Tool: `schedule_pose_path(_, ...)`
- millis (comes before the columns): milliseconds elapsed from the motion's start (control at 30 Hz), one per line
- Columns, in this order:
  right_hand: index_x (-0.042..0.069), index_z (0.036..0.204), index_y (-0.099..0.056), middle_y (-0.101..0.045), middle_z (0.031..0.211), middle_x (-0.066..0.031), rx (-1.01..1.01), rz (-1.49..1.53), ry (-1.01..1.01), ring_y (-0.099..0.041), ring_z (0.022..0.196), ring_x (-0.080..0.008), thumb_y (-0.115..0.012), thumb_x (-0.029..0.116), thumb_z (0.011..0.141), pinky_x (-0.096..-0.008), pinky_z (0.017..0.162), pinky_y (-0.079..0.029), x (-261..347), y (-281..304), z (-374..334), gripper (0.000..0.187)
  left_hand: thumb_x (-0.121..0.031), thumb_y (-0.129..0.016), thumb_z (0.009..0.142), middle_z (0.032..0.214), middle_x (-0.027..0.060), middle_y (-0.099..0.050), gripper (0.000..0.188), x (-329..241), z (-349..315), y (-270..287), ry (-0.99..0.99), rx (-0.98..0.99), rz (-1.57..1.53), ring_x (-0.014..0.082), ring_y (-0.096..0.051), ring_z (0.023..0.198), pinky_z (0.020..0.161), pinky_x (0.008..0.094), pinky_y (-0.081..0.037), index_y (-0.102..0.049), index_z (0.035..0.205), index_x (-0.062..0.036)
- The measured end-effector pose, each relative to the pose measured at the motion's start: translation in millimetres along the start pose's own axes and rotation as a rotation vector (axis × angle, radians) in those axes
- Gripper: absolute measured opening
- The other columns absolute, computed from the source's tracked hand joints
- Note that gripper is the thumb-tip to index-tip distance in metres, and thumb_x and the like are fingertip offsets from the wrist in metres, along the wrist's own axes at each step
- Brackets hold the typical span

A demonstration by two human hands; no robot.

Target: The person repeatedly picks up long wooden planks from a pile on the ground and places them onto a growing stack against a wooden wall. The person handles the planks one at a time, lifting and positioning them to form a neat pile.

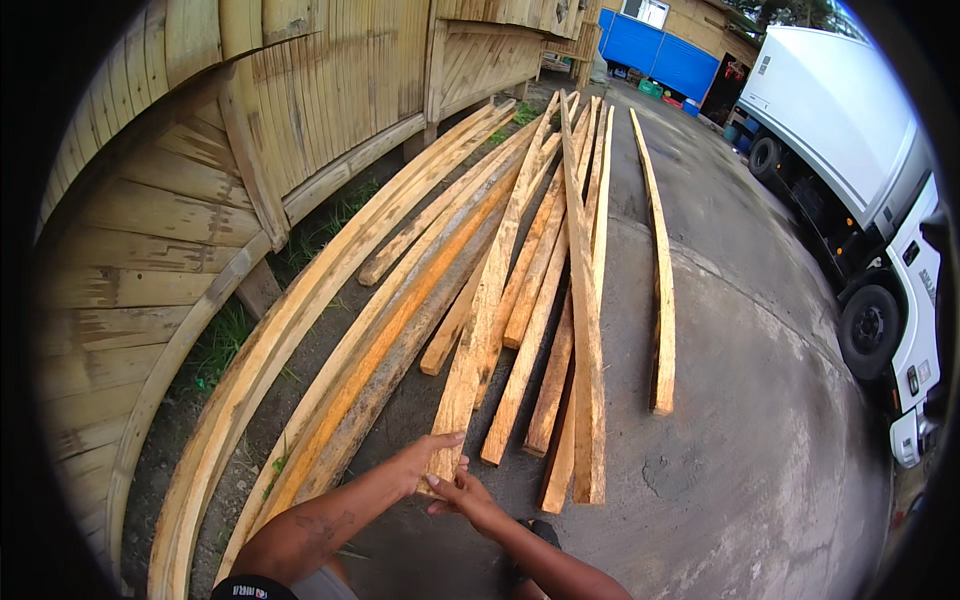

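Note:
A long rough-sawn wooden beam (469, 375) runs away from me, its near end raised between my two hands. My left hand (425, 458) grips that end from the left, with its thumb along the upper face. From the right, my right hand (466, 498) is closed on the same end, lower down, with its fingers partly hidden. Just right of this beam lie several others, including a long lighter beam (588, 400) lying across the pile. To its left is an orange-brown beam (370, 405) beside a dark, weathered one.
A bamboo-clad wall (340, 100) borders the left side, with grass along its foot. One separate beam (660, 300) lies on the concrete ground (740, 450) at right. Farther right stands a white box truck (850, 110). A blue tarp (655, 50) hangs at the back.

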State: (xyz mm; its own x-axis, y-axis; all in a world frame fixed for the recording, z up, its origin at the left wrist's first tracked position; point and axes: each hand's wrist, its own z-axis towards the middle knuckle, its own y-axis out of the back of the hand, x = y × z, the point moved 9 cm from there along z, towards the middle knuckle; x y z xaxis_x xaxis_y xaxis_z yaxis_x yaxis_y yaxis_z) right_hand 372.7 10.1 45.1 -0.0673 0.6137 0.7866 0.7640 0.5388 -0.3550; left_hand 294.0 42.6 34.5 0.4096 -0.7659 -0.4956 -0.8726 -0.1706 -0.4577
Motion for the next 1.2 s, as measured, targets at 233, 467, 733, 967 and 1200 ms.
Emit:
schedule_pose_path(233, 0.002, 0.124, -0.053, -0.064, 0.103, -0.0132, 0.182, 0.615, 0.215, -0.063, 0.084, -0.0267, -0.05, 0.05, 0.097, -0.0416, 0.078, -0.052, 29.9, 31.3, -65.9, 0.055, -0.028, -0.073, 0.086, 0.093, 0.0185, -0.068, 0.043, -32.9, -49.4, -105.9, -0.303, -0.183, 0.476, 0.0215, -0.068, 0.075, 0.055, 0.0333, -0.053, -0.061, 0.107, 0.007)
schedule_pose_path(467, 0.003, 0.124, -0.054, -0.064, 0.101, -0.0114, 0.131, 0.708, 0.257, -0.061, 0.08, -0.0237, -0.058, 0.048, 0.093, -0.0434, 0.076, -0.05, 1.6, 71.8, -91.7, 0.055, -0.033, -0.074, 0.079, 0.095, 0.0188, -0.069, 0.053, 6.6, -9.5, -132.4, -0.324, -0.201, 0.739, 0.0244, -0.069, 0.081, 0.07, 0.0368, -0.054, -0.06, 0.111, 0.0071)
schedule_pose_path(733, -0.007, 0.121, -0.056, -0.069, 0.095, -0.0223, -0.402, -0.49, -0.403, -0.072, 0.08, -0.0262, -0.053, 0.063, 0.092, -0.038, 0.07, -0.057, -14.7, 122.9, -114.5, 0.076, -0.031, -0.067, 0.09, 0.11, 0.0148, -0.069, 0.049, 12.1, 35.4, -94.5, -0.109, -0.063, 0.7, 0.0248, -0.067, 0.1, 0.087, 0.0369, -0.05, -0.059, 0.122, 0.0052)
schedule_pose_path(967, -0.006, 0.118, -0.058, -0.068, 0.097, -0.028, -0.568, -0.968, -0.239, -0.066, 0.097, -0.0426, -0.053, 0.055, 0.093, -0.0448, 0.087, -0.051, 49.2, 116.8, -129.3, 0.066, -0.038, -0.067, 0.088, 0.103, 0.0238, -0.069, 0.054, -19.9, 10.0, -125.5, -0.44, -0.181, 1.328, 0.0337, -0.068, 0.1, 0.085, 0.0411, -0.051, -0.062, 0.116, 0.0067)
schedule_pose_path(1200, -0.002, 0.121, -0.056, -0.063, 0.114, -0.0236, -0.859, -0.821, 0.26, -0.064, 0.101, -0.04, -0.057, 0.04, 0.096, -0.0466, 0.086, -0.051, 79.1, 120.1, -148.6, 0.049, -0.024, -0.067, 0.091, 0.093, 0.0185, -0.069, 0.031, -35.6, -43.2, -182.9, -0.866, 0.047, 1.268, 0.0264, -0.068, 0.082, 0.073, 0.0362, -0.054, -0.069, 0.097, 0.0063)
